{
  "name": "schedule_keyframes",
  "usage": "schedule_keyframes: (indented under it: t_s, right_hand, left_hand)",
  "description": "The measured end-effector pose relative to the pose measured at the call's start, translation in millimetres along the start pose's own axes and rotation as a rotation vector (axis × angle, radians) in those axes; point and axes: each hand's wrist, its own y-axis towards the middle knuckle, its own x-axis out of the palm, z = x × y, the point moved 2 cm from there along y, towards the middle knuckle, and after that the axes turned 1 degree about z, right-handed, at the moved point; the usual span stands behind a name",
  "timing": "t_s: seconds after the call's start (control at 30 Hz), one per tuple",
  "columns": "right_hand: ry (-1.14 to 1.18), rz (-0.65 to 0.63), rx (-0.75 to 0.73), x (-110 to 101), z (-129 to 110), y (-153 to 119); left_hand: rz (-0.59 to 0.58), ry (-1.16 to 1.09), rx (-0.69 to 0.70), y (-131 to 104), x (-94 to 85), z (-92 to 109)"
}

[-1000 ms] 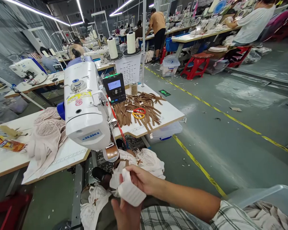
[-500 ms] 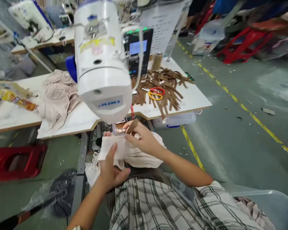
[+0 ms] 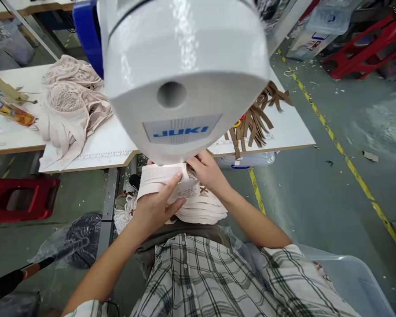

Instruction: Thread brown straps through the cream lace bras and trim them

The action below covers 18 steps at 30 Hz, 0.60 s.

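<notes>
A white JUKI sewing machine head (image 3: 181, 110) hangs over the work. Beneath it lies a pale pink lace bra (image 3: 163, 176), its band spread flat near the needle area. My left hand (image 3: 158, 204) grips the bra band, thumb on top and fingers mostly under the cloth. My right hand (image 3: 209, 174) is curled at the right edge of the band, close under the machine head. Its fingertips are hidden, so what they pinch cannot be made out. More pale layered cloth (image 3: 201, 209) with a small brown bow lies below the right hand, over my lap.
A heap of pale lace bras (image 3: 72, 110) and a yellow-orange packet (image 3: 9, 110) lie on the left tabletop. Brown fabric strips (image 3: 254, 125) hang over the right table edge, scissors (image 3: 238, 123) among them. A red stool (image 3: 20, 200) stands left; a clear bin (image 3: 353, 277) is at lower right.
My view has moved closer to the machine head. My right hand has moved up and inward under it; the brown strip it held is out of sight. My left hand stays on the cloth.
</notes>
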Motion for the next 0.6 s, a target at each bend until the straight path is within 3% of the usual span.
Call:
schedule_keyframes:
  t_s: [0.27, 0.6]
  right_hand:
    - [-0.166, 0.004, -0.151, -16, -9, 32]
    - [-0.329, -0.032, -0.299, -14, -14, 57]
  left_hand:
    - [-0.07, 0.045, -0.078, 5, -6.1, -1]
    - [-0.091, 0.068, -0.063, 9, -20.7, -6]
